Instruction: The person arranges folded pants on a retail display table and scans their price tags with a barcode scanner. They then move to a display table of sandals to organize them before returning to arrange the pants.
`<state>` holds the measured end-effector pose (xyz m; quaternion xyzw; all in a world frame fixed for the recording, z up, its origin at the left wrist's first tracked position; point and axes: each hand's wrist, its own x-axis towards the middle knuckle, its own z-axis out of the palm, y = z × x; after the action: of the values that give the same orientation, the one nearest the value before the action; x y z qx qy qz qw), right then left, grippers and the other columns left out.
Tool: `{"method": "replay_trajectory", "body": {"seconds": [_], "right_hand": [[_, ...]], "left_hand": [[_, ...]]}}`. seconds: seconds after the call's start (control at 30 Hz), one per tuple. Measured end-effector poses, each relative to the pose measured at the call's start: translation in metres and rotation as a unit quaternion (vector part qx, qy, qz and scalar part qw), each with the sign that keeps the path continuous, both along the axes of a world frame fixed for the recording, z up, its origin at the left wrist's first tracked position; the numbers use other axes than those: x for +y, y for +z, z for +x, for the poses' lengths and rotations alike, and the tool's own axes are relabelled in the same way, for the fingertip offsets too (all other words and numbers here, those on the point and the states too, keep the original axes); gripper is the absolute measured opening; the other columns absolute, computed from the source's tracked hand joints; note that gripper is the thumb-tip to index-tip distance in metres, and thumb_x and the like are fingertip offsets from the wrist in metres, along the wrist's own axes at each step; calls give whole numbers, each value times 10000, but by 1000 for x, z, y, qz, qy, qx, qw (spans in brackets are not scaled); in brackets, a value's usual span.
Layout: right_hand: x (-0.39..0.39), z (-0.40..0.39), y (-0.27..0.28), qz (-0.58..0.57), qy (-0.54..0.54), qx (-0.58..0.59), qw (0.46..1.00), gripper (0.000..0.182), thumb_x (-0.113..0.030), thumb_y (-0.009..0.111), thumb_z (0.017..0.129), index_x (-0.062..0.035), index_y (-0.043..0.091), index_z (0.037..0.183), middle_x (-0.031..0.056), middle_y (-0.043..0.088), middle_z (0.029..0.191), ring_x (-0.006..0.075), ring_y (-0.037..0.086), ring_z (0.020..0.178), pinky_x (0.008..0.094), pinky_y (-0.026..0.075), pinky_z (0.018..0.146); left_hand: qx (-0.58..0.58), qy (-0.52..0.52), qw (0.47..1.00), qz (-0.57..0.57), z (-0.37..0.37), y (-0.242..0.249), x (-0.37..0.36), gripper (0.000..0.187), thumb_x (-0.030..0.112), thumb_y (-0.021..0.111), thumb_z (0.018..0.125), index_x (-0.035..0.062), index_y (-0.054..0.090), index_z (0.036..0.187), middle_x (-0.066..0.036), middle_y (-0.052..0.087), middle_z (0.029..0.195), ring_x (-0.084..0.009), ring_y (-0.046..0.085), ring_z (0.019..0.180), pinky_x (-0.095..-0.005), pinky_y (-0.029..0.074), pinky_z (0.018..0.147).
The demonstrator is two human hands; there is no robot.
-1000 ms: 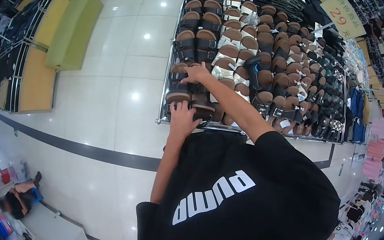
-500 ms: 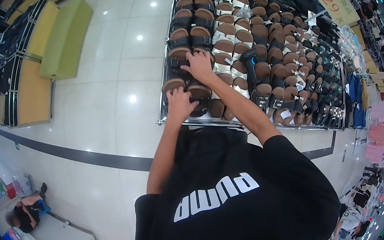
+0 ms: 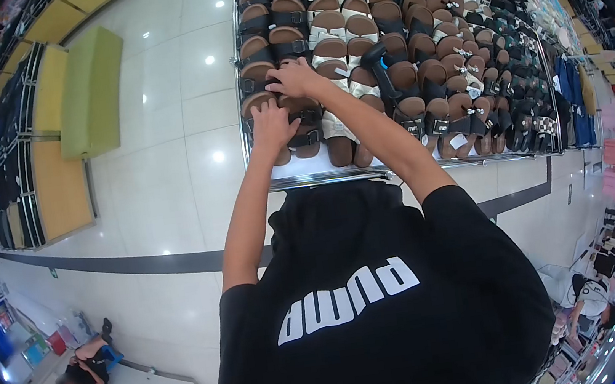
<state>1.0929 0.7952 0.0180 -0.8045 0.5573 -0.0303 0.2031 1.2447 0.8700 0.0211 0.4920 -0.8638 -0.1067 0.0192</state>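
Note:
Brown-soled sandals with black straps stand in pairs along the left edge of the display table (image 3: pixel 306 180). My left hand (image 3: pixel 273 125) is on the front pair, its fingers curled over the left black-strapped sandal (image 3: pixel 257 103) and its thumb reaching toward the right black-strapped sandal (image 3: pixel 306 137). Just behind, my right hand (image 3: pixel 298 79) rests over the sandals with its fingers spread, one pointing left. It partly hides the sandals beneath it.
A dark handheld scanner (image 3: pixel 380 72) with a blue ring lies on the sandals to the right of my hands. White-strapped sandals (image 3: pixel 331 49) fill adjoining columns. A green bench (image 3: pixel 92 92) stands left across the tiled floor. A seated person (image 3: pixel 88 372) is at lower left.
The view has shifted, and the table edge lies straighter before me. The front left sandal sits more in line with its column. Both hands stay on the sandals, now closer together.

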Motion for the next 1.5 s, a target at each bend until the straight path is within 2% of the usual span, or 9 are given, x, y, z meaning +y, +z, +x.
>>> {"method": "replay_trajectory", "body": {"seconds": [0.07,0.23,0.47,0.8,1.03,1.13,1.2,1.37,1.5], "right_hand": [[10,-3,1,-29,0,-8,1000,414,-472,542,937,-158,606,1201,143,633,1130,342,552,1147,526,339,967],[83,-11,10,-182,-124,-264,939,369,-264,672,855,-99,601,1177,142,528,1291,364,504,1191,483,383,996],[150,-22,-14,-154,-58,-222,961,491,-219,747,778,-77,596,1223,220,296,1522,425,355,1357,493,323,1117],[141,-21,-36,-146,-62,-237,959,460,-193,747,764,-61,570,1167,221,332,1494,437,380,1330,483,343,1106],[113,-29,-20,-154,-107,-312,931,636,-204,737,762,-76,477,1328,206,369,1465,415,387,1332,473,330,1105],[75,-26,-22,-231,-234,-286,900,646,-218,717,799,-99,439,1370,217,440,1368,425,474,1211,505,399,1021],[55,-27,-24,-149,-243,-268,920,659,-225,711,808,-117,427,1393,220,459,1337,429,493,1188,509,415,997],[23,-35,-28,-12,-189,-148,971,680,-232,663,846,-243,383,1466,231,496,1244,439,530,1131,514,449,936],[18,-35,-45,-52,-129,-151,979,591,-134,563,873,-233,422,1437,246,517,1121,436,548,1045,489,465,912]], "left_hand": [[4,-35,999,-16,2,-3,0,389,437,694,806,81,744,956,-180,602,1067,-317,569,1048,-497,397,859],[-24,-41,999,-4,3,-2,4,385,426,694,811,97,728,1007,-154,583,1069,-311,556,1059,-480,391,868],[5,-34,999,32,11,-10,14,435,435,669,828,79,687,1078,-173,561,1072,-336,551,1041,-490,384,847],[43,-47,996,63,17,-17,16,485,496,631,837,76,650,1078,-194,576,1066,-350,530,1073,-506,344,891],[85,-18,984,153,30,-10,-4,460,410,636,860,88,624,1189,-165,606,1121,-340,554,1094,-517,371,930],[208,70,970,102,34,-2,-40,385,313,647,876,96,624,1193,-147,591,1192,-339,555,1103,-488,409,909],[200,75,961,-175,33,4,-63,252,219,673,862,53,643,1049,-136,563,1245,-353,577,1057,-457,474,859],[105,-2,989,-107,44,-17,-94,245,239,659,884,43,613,1024,-169,535,1208,-380,574,1032,-475,505,823],[111,19,993,-32,43,-29,-94,263,261,637,914,48,587,1061,-217,518,1095,-422,577,987,-495,506,826]]}}
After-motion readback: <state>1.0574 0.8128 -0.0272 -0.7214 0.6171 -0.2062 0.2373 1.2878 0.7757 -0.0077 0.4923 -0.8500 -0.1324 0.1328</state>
